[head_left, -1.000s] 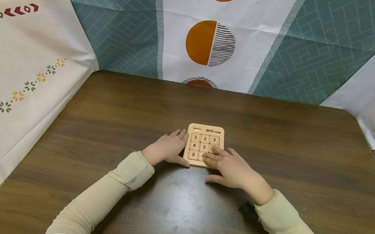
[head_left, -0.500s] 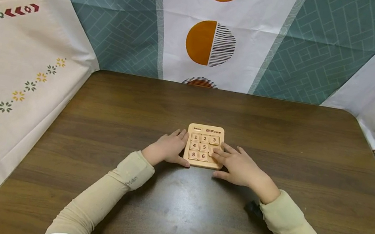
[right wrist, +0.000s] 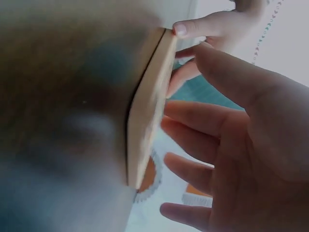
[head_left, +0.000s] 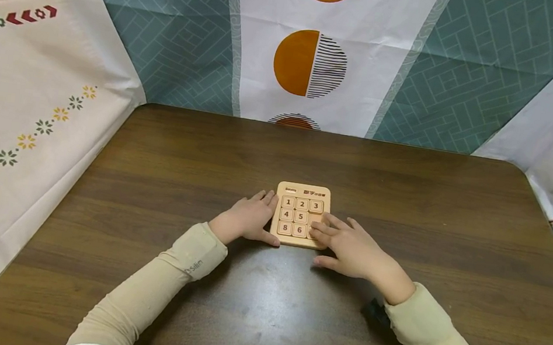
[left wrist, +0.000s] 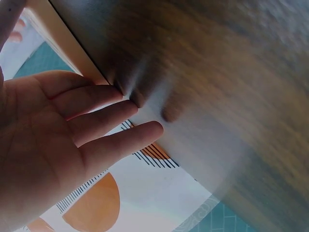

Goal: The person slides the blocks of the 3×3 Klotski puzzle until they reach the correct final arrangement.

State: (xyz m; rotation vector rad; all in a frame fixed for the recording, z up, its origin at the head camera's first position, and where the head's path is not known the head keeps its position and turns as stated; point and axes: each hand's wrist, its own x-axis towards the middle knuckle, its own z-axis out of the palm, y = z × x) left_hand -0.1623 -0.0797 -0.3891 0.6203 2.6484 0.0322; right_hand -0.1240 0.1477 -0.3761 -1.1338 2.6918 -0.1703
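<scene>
A wooden number sliding puzzle [head_left: 297,241] lies flat on the brown table. Tiles 1, 2 and 3 fill its far row, with 4 and 5 below them and 8 and 6 in the near row. The right slot of the middle row shows bare wood. My right hand [head_left: 358,252] has its fingers stretched over the near right corner, fingertips on the tile there, whose number they hide. Along the left edge rests my left hand [head_left: 250,219], fingers extended beside the frame and thumb at the near left corner. In the right wrist view the board's side [right wrist: 147,116] faces the fingers.
The wooden table [head_left: 195,143] extends around the puzzle. A patterned cloth [head_left: 318,63] hangs behind its far edge, and a white embroidered cloth [head_left: 44,87] hangs at the left. A small dark object [head_left: 376,311] shows under the right wrist.
My right hand has shifted right, off tile 6, then its fingertips drew slightly nearer along the right column. A tile there slid from the middle row into the near row. My left hand stays put.
</scene>
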